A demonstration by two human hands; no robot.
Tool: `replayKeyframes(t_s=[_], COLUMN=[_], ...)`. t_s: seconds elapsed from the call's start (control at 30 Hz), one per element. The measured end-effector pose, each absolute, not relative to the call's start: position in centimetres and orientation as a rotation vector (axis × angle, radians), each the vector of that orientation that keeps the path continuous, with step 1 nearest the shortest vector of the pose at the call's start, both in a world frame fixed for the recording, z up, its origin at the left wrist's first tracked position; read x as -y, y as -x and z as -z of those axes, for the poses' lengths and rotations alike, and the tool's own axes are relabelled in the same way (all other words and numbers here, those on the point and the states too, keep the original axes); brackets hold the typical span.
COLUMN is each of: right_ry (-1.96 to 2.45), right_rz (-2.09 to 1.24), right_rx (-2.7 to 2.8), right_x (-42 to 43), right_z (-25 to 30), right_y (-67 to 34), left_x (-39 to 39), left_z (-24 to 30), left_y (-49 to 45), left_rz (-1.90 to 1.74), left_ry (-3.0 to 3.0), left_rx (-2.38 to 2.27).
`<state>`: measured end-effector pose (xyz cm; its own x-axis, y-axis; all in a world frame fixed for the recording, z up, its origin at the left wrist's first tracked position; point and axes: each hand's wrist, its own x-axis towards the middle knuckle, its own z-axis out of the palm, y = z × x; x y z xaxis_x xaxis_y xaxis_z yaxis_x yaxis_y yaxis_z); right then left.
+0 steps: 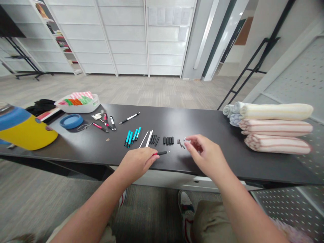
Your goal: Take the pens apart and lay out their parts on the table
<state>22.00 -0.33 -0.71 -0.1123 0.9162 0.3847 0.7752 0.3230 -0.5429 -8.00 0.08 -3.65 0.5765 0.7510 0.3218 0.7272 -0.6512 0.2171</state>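
Observation:
My left hand [138, 162] is closed around a pen [162, 153] with a black grip and a red part, its tip pointing right. My right hand [206, 153] has thumb and forefinger brought together near small silvery bits [186, 140]; whether it grips one is hard to make out. Between the hands lie tiny dark pieces [181, 144], short black cylinders [168, 140] and black tubes [154, 139]. Further left are thin white sticks [149, 138], like pen refills, and several teal pen barrels [132, 136].
Loose pens [107, 123] and a black-and-white pen [129, 118] lie left. Behind them are a blue ring [71, 120] and a white basket [79, 108] of colourful items. A yellow-and-blue container [30, 130] stands far left. Rolled towels [277, 127] are stacked right.

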Motion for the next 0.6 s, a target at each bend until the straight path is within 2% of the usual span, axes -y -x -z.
replayKeyframes(t_s=[0.2,0.43,0.6], right_ry=[1.338,1.226,1.133], right_rz=[-0.479,-0.602,-0.607], right_rx=[2.203,2.193,2.207], right_x=[1.3,0.8,0.8], right_z=[1.5,2.4,2.8], right_y=[-16.6,-16.4,-16.4], left_x=[0.2,0.4,0.7], left_z=[3.6,3.6,3.5], left_y=[7.9,8.0,7.5], left_rz=[-0.616,-0.704,-0.628], left_ry=[-2.788,-2.819,-2.865], left_rx=[-1.253,-1.176,-1.179])
